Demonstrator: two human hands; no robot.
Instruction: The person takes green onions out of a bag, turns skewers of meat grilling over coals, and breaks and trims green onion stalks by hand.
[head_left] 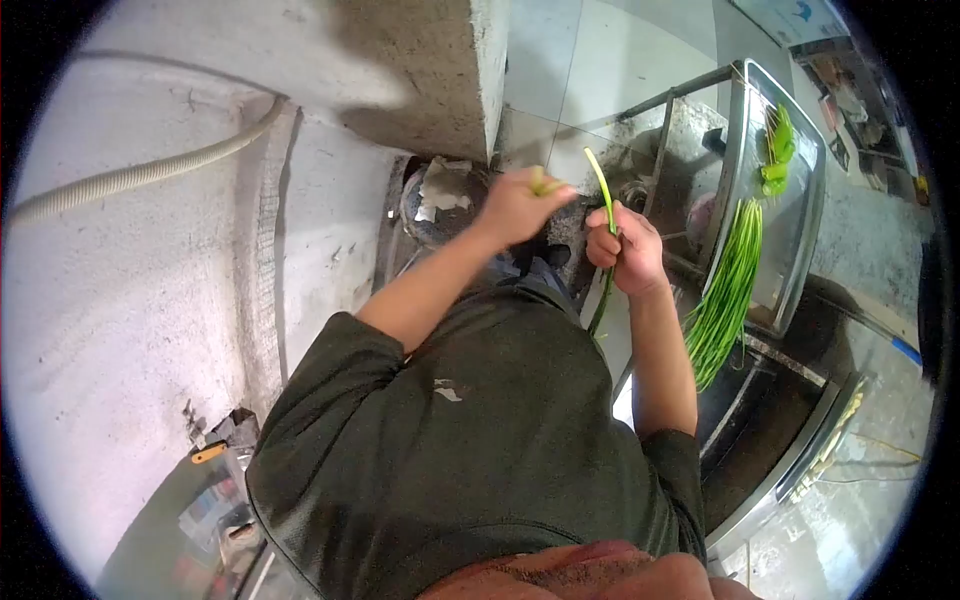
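My right hand [625,245] is closed around a long green vegetable stalk [604,185]. The stalk's pale yellow-green end points up past my fingers, and its darker part hangs down below them toward my lap. Just to the left, my left hand [525,205] is closed and slightly blurred, with a pale green piece [541,184] showing between thumb and fingers. To the right of my right forearm, a bunch of thin green stalks [730,290] lies over the edge of a metal tray [790,250]. A small clump of green leaves [777,150] rests farther up on that tray.
A bucket-like container [410,205] with torn paper on it stands beyond my left forearm. A ribbed hose [150,185] runs along the white wall at left. The tray sits on a metal frame [665,150]. An orange-handled tool [208,453] lies at lower left.
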